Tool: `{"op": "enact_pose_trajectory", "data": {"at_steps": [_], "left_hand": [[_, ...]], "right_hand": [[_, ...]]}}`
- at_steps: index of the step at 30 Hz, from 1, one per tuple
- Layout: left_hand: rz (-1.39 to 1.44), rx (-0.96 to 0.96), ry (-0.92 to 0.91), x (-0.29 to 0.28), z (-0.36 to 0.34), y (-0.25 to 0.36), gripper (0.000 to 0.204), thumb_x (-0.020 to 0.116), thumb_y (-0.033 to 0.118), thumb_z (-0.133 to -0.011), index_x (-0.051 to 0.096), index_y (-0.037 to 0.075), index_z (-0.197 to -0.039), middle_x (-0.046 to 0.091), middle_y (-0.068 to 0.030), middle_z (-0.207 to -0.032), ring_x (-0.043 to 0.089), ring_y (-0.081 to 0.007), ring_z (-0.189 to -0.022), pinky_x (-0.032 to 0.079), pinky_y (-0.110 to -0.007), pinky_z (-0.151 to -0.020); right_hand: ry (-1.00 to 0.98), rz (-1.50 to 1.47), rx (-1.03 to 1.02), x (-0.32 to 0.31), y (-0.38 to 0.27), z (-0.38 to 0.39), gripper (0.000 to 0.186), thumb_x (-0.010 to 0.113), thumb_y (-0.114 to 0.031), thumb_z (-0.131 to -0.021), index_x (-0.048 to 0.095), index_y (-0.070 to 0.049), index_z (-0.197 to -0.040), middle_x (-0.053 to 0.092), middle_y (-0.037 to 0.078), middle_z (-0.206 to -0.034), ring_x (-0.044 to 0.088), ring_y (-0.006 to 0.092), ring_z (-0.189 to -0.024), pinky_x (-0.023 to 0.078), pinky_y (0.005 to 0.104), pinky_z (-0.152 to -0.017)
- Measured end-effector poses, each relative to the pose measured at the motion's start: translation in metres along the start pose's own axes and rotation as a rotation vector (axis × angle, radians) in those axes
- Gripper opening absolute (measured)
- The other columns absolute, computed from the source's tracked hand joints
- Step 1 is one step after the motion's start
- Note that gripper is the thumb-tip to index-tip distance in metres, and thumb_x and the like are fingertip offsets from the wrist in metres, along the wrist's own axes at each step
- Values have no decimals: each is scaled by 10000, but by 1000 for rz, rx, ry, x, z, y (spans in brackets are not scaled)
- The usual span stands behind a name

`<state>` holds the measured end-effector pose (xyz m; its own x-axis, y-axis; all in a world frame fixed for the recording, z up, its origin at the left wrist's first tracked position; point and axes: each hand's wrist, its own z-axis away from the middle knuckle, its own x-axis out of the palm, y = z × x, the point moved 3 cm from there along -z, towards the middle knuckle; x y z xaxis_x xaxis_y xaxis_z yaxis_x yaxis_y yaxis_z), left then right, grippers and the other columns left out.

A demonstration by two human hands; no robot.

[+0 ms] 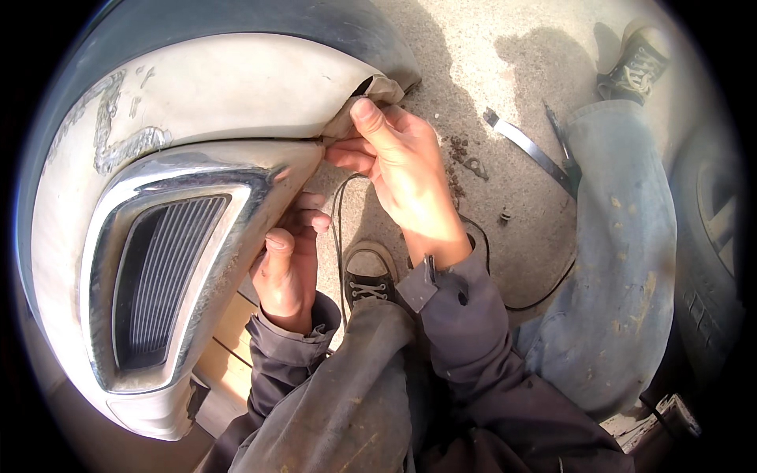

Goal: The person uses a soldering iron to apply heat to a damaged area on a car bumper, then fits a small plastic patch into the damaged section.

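A cream-white car bumper (236, 87) fills the left side, scraped in places, with a chrome-framed slatted vent (169, 280) set in it. At its far right corner the edge is torn and bent outward. My right hand (406, 162) is closed on this torn edge, thumb on top and fingers curled beneath. Lower down, my left hand (290, 272) lies against the bumper's side edge, palm turned up. Its thumb and half-curled fingers are apart, with nothing visible between them. Part of that hand is hidden behind the edge.
On the concrete ground lie a flat metal strip (530, 150), a thin dark tool (557, 130), a small dark fastener (504, 214) and crumbs of dirt (457, 162). A black cable (540, 301) loops near my shoes (369, 272). A tyre (702, 284) stands at the right.
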<state>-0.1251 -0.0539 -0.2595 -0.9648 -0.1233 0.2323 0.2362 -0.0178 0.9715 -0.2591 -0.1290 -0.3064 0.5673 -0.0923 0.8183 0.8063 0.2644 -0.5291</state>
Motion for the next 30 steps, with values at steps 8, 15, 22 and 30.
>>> {"op": "enact_pose_trajectory", "data": {"at_steps": [8,15,22,30], "left_hand": [[3,7,0,-4,1,-2,694,647,410,-818,402,-39,-1287,560,-179,-1071,559,-186,-842,442,-289,-780],[4,13,2,-5,0,-5,695,635,411,-828,388,-39,-1296,558,-183,-1072,560,-182,-829,436,-284,-770],[-13,16,-15,-1,-1,-2,704,622,411,-839,362,-35,-1318,554,-181,-1072,552,-181,-835,427,-284,-785],[-23,-1,-15,-2,-1,-4,718,612,432,-840,354,-29,-1327,546,-168,-1077,534,-170,-848,415,-282,-788]], "right_hand": [[-146,-47,169,-6,-6,-3,536,496,-458,-900,533,63,-1023,621,156,-845,639,228,-742,544,312,-662],[21,41,82,-13,-12,-7,466,560,-380,-892,527,64,-1030,594,110,-837,614,195,-756,526,287,-715],[338,282,-349,11,-26,4,468,631,-231,-848,478,109,-1130,620,148,-812,613,155,-728,496,246,-619],[316,297,-220,13,-30,8,568,676,-232,-796,436,125,-1166,616,174,-882,615,157,-674,502,254,-573]]}}
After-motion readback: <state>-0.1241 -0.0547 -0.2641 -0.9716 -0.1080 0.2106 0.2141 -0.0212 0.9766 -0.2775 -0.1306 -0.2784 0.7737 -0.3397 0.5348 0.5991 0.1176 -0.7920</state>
